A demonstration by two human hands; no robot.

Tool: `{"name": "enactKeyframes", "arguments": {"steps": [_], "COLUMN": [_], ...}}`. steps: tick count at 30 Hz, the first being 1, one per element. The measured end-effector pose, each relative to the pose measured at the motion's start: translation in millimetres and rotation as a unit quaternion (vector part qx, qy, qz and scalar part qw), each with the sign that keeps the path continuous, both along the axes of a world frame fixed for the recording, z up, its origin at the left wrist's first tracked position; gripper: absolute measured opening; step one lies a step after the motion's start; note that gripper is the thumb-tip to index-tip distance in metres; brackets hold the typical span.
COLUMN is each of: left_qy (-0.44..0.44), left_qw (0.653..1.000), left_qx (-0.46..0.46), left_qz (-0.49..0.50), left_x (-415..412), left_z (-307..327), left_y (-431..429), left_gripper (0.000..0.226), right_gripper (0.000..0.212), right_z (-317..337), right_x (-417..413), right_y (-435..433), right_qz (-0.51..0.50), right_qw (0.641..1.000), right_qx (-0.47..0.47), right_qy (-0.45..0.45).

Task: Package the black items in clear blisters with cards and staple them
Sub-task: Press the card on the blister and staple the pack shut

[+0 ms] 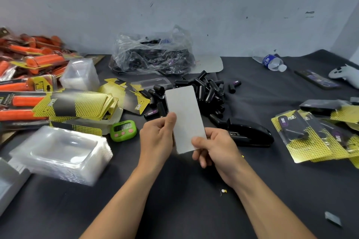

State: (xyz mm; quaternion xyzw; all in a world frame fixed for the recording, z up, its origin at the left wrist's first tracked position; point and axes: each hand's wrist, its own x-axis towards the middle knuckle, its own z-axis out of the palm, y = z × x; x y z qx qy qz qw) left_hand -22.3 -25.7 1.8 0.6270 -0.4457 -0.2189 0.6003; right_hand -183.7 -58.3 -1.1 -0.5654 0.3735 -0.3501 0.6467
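Plain grey card (184, 118), rounded corners, blank side showing, upright above mid-table. Pinched at its 9 o'clock edge by left hand (155, 137), at its 5 o'clock corner by right hand (215, 147).

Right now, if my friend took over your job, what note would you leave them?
Hands: left hand and right hand both pinch one card, with its blank grey side facing up.
Things: black items are piled behind the card. The stapler is just right of the hands. The clear blisters are stacked on the left, with the printed cards behind them.
Done: finished packs lie on the right.
Left: no blister or item shows on this card yet. Many black items still need packing and stapling.
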Motion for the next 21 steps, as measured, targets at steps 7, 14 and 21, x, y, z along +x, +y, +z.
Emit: {"name": "enactKeyframes", "arguments": {"steps": [7, 14, 21], "left_qy": [0.081, 0.124, 0.155], "left_qw": [0.995, 0.989, 0.984], "left_qx": [-0.044, -0.07, -0.06], "left_qz": [0.037, 0.029, 0.058], "left_x": [4, 6, 16], "left_z": [-1, -1, -3], "left_y": [-1, 0, -4], "left_gripper": [0.025, 0.032, 0.04], "right_gripper": [0.012, 0.016, 0.017], "right_z": [5, 7, 10], "right_x": [-9, -11, -11], "right_y": [-4, -4, 2], "right_qz": [0.056, 0.059, 0.014], "right_qw": [0.998, 0.997, 0.993], "right_qx": [0.013, -0.006, -0.051], "right_qy": [0.029, 0.056, 0.108]}}
